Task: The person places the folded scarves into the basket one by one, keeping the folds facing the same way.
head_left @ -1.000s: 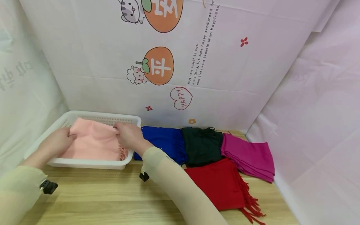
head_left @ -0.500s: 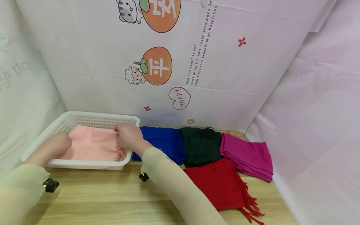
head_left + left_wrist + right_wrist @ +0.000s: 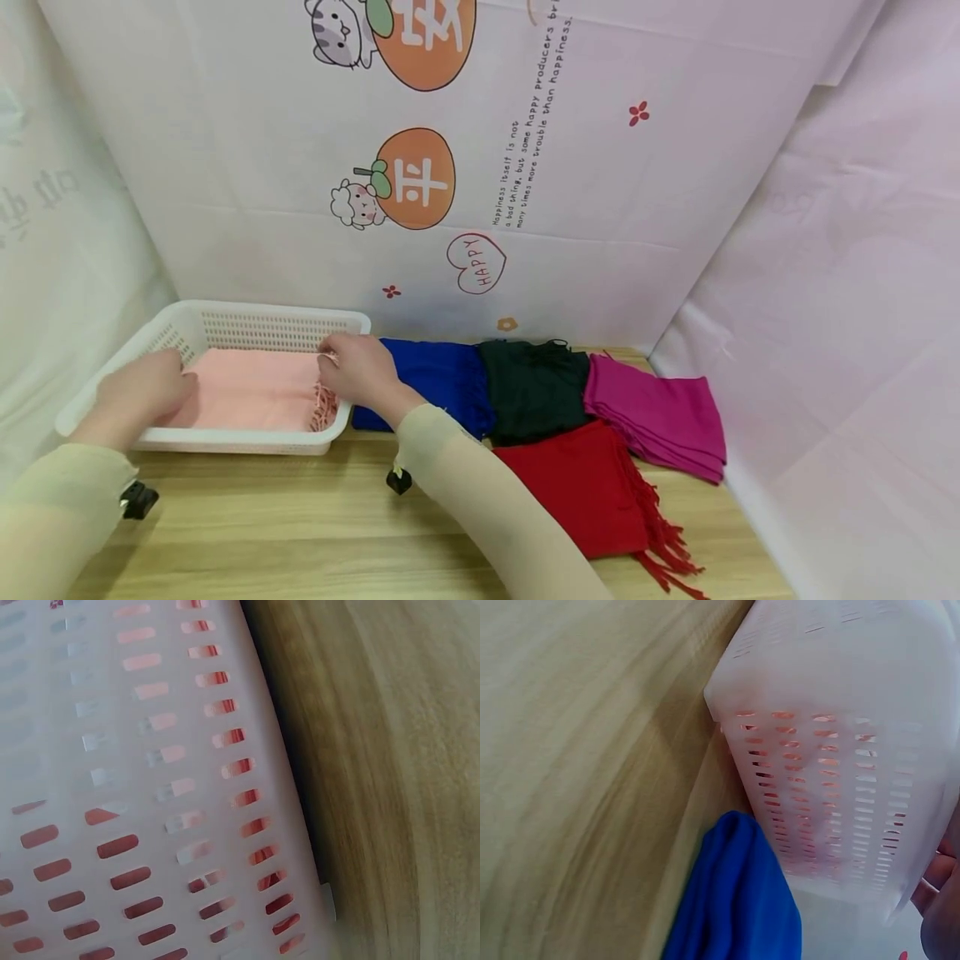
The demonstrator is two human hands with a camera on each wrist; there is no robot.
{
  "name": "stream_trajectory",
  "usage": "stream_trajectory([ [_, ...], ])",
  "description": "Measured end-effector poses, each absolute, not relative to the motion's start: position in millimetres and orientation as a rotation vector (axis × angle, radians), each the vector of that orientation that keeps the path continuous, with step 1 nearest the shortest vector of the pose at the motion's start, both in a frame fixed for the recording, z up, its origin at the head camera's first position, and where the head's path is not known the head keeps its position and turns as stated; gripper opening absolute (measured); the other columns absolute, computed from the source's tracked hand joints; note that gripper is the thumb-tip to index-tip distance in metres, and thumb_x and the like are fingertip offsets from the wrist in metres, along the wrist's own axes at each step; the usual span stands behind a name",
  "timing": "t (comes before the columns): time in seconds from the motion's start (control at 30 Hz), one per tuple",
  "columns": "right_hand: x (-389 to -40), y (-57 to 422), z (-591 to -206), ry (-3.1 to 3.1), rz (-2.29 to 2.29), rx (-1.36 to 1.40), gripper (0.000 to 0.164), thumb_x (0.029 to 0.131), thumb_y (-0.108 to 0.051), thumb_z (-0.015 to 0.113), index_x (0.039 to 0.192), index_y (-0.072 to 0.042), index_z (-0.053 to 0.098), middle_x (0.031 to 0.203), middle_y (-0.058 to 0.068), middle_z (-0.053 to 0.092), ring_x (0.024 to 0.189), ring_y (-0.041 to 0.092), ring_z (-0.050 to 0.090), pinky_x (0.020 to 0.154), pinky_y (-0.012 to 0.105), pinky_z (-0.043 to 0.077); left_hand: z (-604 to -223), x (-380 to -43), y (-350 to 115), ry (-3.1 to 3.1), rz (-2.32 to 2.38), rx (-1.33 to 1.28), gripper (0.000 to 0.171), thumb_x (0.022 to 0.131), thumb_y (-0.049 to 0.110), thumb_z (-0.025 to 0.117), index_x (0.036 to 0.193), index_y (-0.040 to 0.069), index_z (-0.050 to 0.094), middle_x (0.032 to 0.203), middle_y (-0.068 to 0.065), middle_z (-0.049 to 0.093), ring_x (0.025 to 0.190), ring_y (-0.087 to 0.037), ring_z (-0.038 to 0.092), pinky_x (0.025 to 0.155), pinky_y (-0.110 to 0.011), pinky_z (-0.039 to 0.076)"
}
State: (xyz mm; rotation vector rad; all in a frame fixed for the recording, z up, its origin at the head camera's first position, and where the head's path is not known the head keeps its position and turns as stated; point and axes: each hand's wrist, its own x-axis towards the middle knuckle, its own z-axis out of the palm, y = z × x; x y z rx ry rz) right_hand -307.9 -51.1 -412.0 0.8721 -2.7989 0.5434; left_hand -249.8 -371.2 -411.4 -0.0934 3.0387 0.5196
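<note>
A folded pale pink scarf (image 3: 255, 387) with a fringe on its right side lies flat in a white plastic basket (image 3: 251, 440). My left hand (image 3: 142, 396) reaches over the basket's left part, its thumb at the scarf's left edge. The head view hides its other fingers. At the scarf's far right corner, my right hand (image 3: 360, 373) pinches the fringed edge between thumb and fingers. In the left wrist view only the slotted basket wall (image 3: 172, 750) shows, with pink cloth behind the slots. Part of my right hand (image 3: 941, 889) appears beside the basket rim in the right wrist view.
Right of the basket lie folded scarves: blue (image 3: 435, 379), dark green (image 3: 536, 392), magenta (image 3: 660, 417) and a fringed red one (image 3: 581, 492). The wooden table (image 3: 300, 525) meets white printed sheets (image 3: 585, 283) at the back and sides.
The pink scarf has gone down from a raised, slanted position to lie flat in the basket. My right hand has shifted slightly right; my left hand stays near the left edge.
</note>
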Motion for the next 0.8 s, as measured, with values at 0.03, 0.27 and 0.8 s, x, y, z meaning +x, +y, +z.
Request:
stream_trajectory([
  [0.03, -307, -49, -412, -2.793, 0.572, 0.870, 0.027, 0.107, -0.041, 0.050, 0.126, -0.032, 0.068, 0.116, -0.018, 0.069, 0.086, 0.000, 0.064, 0.070, 0.021, 0.051, -411, -249, -371, 3.080, 0.507, -0.100, 0.029, 0.098, 0.028, 0.050, 0.085, 0.003, 0.055, 0.076, -0.013, 0.058, 0.067, -0.029, 0.053, 0.051, -0.044, 0.040],
  [0.27, -301, -31, -419, -2.734, 0.683, 0.870, 0.031, 0.107, -0.046, 0.050, 0.124, -0.030, 0.070, 0.118, -0.016, 0.068, 0.094, 0.004, 0.064, 0.079, 0.026, 0.053, -404, -241, -363, 3.259, 0.548, -0.148, 0.031, 0.101, 0.033, 0.047, 0.083, 0.010, 0.057, 0.079, -0.011, 0.059, 0.067, -0.028, 0.051, 0.049, -0.043, 0.036],
  [0.8, -281, 16, -426, -2.638, 0.766, 0.916, 0.034, 0.104, -0.041, 0.058, 0.133, -0.022, 0.063, 0.138, -0.007, 0.061, 0.125, 0.010, 0.059, 0.101, 0.031, 0.051, -406, -215, -283, 3.500, 0.779, 0.123, 0.036, 0.103, 0.040, 0.057, 0.106, 0.006, 0.071, 0.091, -0.012, 0.073, 0.072, -0.028, 0.066, 0.053, -0.041, 0.047],
])
